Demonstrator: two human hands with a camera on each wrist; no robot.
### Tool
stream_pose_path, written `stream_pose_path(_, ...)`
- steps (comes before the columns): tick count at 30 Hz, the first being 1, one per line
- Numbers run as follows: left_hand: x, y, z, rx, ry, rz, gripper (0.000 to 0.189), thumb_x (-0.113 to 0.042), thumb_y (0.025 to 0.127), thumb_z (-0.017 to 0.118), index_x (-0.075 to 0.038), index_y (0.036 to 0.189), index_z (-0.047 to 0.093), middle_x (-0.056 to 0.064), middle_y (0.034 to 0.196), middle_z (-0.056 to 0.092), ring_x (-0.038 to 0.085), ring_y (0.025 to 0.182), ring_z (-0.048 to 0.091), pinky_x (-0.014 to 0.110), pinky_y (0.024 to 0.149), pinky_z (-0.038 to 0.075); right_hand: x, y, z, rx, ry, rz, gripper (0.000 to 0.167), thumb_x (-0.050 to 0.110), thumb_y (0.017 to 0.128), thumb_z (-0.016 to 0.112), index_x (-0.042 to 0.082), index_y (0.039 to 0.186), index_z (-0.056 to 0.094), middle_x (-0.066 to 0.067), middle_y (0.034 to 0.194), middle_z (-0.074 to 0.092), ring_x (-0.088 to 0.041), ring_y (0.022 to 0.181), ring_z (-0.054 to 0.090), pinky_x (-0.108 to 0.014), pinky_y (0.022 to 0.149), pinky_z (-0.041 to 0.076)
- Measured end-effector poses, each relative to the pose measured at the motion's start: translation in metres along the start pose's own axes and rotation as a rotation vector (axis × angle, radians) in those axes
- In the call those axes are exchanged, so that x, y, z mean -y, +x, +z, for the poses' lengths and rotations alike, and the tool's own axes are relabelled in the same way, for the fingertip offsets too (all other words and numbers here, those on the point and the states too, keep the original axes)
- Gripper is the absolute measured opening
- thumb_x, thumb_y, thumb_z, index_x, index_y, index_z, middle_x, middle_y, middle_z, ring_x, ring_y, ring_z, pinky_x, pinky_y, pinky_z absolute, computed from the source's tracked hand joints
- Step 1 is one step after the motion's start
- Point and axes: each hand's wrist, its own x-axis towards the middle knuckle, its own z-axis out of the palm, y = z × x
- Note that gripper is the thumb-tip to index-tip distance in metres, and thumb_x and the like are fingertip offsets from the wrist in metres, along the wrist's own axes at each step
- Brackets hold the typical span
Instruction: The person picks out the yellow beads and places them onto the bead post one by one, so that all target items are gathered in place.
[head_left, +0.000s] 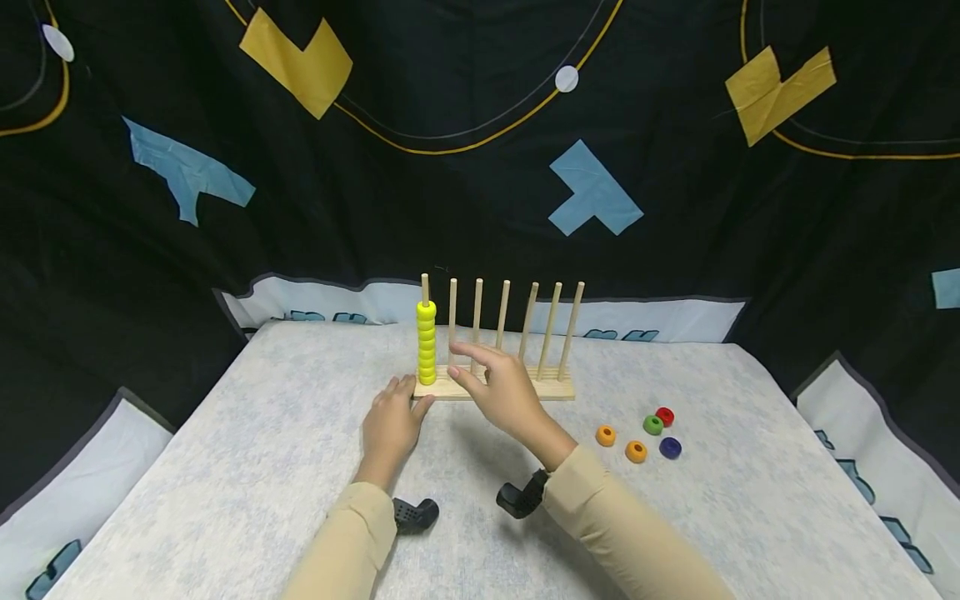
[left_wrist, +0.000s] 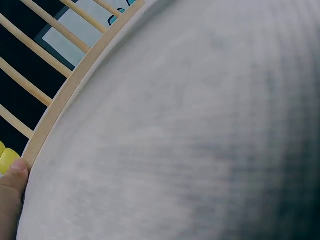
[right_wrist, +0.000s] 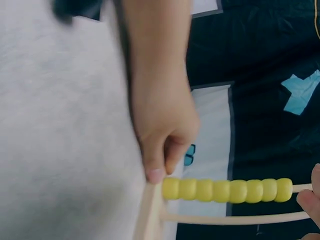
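Note:
A wooden bead rack with several upright pegs stands at the back of the table. Its leftmost peg carries a stack of yellow beads, with the peg's tip bare above them. My left hand grips the left end of the base, the thumb on its front edge; that hand also shows in the right wrist view, beside the lowest bead. My right hand hovers in front of the rack, thumb and index finger parted near the second peg, and I see nothing between them. Only fingertips of it show in the right wrist view.
To the right of the rack lie loose beads: two orange ones, a green bead, a red bead and a dark blue bead. Behind the table hangs a black cloth with taped patches.

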Motion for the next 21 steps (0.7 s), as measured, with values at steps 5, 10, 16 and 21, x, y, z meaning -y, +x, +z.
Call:
stream_pose_path(5,0.001,0.0,0.0,0.012,0.006,0.003,0.061,-0.044,0.099,0.059,-0.007,0.146,0.048,0.013,0.152,0.048,0.038,0.143,0.041,0.06,0.112,0.038,-0.011,-0.016,-0.002,0.01,-0.015,0.032,0.035,0.029,0.097,0.066,0.015,0.129,0.067,-0.001,0.128,0.069,-0.017,0.119,0.065,-0.039,0.084,0.06)
stream_pose_path(10,0.001,0.0,0.001,0.01,0.0,-0.001,0.061,-0.044,0.098,0.059,-0.007,0.146,0.049,0.013,0.151,0.049,0.037,0.143,0.041,0.059,0.114,0.037,-0.021,-0.029,-0.006,0.021,-0.034,0.068,0.033,0.03,0.097,0.066,0.017,0.127,0.068,0.003,0.127,0.07,-0.016,0.119,0.065,-0.036,0.084,0.059)
stream_pose_path(16,0.001,-0.001,0.0,-0.005,-0.008,-0.002,0.061,-0.045,0.098,0.06,-0.007,0.145,0.05,0.013,0.15,0.05,0.036,0.143,0.041,0.057,0.114,0.038,-0.031,-0.042,-0.01,0.039,-0.014,0.1,0.031,0.03,0.096,0.067,0.018,0.124,0.07,0.004,0.123,0.071,-0.014,0.113,0.066,-0.041,0.079,0.058)
stream_pose_path(21,0.0,-0.002,-0.002,-0.002,-0.018,-0.002,0.062,-0.045,0.098,0.059,-0.006,0.146,0.049,0.013,0.15,0.05,0.036,0.144,0.04,0.057,0.115,0.037,-0.038,-0.052,-0.015,0.057,-0.005,0.129,0.029,0.032,0.096,0.067,0.019,0.122,0.071,0.005,0.122,0.072,-0.015,0.117,0.065,-0.045,0.086,0.058)
